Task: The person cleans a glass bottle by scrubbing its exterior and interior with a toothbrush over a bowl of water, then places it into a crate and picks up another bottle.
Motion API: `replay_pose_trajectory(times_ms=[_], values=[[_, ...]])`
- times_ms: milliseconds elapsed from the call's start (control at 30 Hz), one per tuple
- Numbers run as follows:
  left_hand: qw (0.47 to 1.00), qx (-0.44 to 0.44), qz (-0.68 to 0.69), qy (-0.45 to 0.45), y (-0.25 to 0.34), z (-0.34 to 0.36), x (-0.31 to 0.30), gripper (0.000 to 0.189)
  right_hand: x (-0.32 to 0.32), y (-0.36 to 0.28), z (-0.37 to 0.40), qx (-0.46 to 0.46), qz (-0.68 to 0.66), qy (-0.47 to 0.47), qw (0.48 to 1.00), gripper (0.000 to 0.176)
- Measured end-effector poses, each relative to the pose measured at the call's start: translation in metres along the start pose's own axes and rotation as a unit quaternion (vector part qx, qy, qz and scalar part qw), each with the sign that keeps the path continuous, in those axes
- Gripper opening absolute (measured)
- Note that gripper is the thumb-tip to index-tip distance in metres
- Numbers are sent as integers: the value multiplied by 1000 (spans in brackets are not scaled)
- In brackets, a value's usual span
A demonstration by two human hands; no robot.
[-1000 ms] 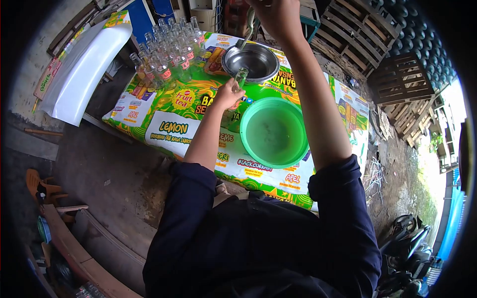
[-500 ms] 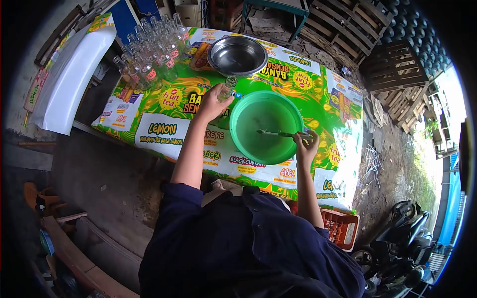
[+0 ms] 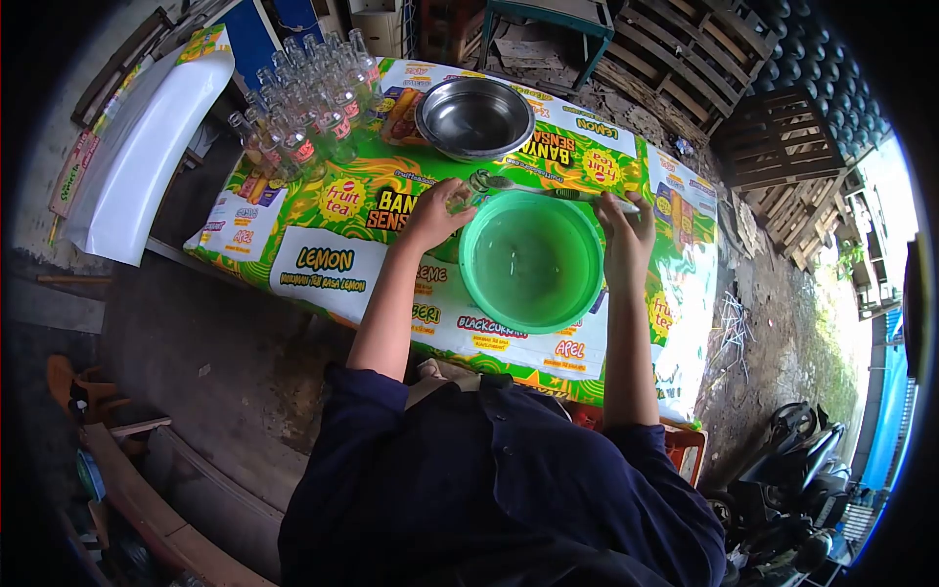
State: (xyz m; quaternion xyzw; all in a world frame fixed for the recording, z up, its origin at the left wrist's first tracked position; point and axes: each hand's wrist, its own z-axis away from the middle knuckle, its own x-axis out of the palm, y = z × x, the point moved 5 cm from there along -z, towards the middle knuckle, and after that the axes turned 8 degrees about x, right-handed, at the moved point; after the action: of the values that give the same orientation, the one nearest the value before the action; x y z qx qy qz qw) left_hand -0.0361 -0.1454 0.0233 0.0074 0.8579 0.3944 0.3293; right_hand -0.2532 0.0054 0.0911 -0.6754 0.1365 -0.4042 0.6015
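Observation:
My left hand (image 3: 437, 214) is closed around a clear glass bottle (image 3: 472, 189) beside the upper left rim of the green basin (image 3: 469, 279). A long thin bottle brush (image 3: 565, 194) is held in my right hand (image 3: 627, 223), its bristle end pointing left, close to the bottle's mouth. Whether the bristles touch the mouth, I cannot tell. Cloudy water (image 3: 528, 264) fills part of the basin. Just beyond the bottle is a round steel bowl (image 3: 474, 155), which also seems to hold liquid.
Several glass bottles (image 3: 318, 117) stand upright at the table's far left. A printed cover lies over the table (image 3: 323, 259). Below the table's right end is a red crate (image 3: 685, 448). Wooden pallets (image 3: 685, 59) and a parked motorbike (image 3: 792, 489) are farther off.
My right hand has lifted the brush out of the basin and moved it up towards the bottle. The bottle in my left hand has tilted from upright to lean right.

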Motion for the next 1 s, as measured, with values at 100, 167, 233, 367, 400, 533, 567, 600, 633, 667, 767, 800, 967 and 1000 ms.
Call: replay_pose_trajectory(times_ms=[100,167,233,367,400,533,567,600,633,667,767,800,967,1000], values=[[999,-15,27,-19,-2,-1,2,40,21,-12,-9,-33,53,-20,998,35],[999,-8,35,4,-9,0,4,37,30,-23,-9,-77,76,-50,993,34],[999,-22,44,-24,0,-2,-2,36,41,-37,-6,-125,111,-74,983,33],[998,-10,62,20,-10,1,2,39,73,-52,-4,-219,227,-153,937,32],[998,-10,53,34,-20,3,6,41,85,-57,-2,-225,254,-181,923,32],[995,-48,92,-12,-12,0,-3,47,138,-67,13,-311,378,-278,827,31],[995,-40,90,-13,-14,2,0,48,146,-46,9,-303,391,-328,805,30],[996,-31,88,-14,-21,3,7,49,151,-26,8,-277,407,-350,797,27],[996,-23,84,-13,-25,2,9,50,153,-26,8,-295,403,-336,798,27],[997,-12,73,7,-31,-1,9,50,158,-29,6,-317,399,-325,796,28],[997,-10,75,30,-16,5,-3,49,170,-71,9,-286,377,-295,830,28],[996,-27,86,3,-15,4,-5,47,171,-62,9,-287,388,-300,823,27],[994,-23,107,7,-16,8,-2,36,170,-17,9,-314,397,-294,810,26],[993,-40,115,-8,-16,5,-4,35,170,-24,7,-293,389,-289,824,26]])
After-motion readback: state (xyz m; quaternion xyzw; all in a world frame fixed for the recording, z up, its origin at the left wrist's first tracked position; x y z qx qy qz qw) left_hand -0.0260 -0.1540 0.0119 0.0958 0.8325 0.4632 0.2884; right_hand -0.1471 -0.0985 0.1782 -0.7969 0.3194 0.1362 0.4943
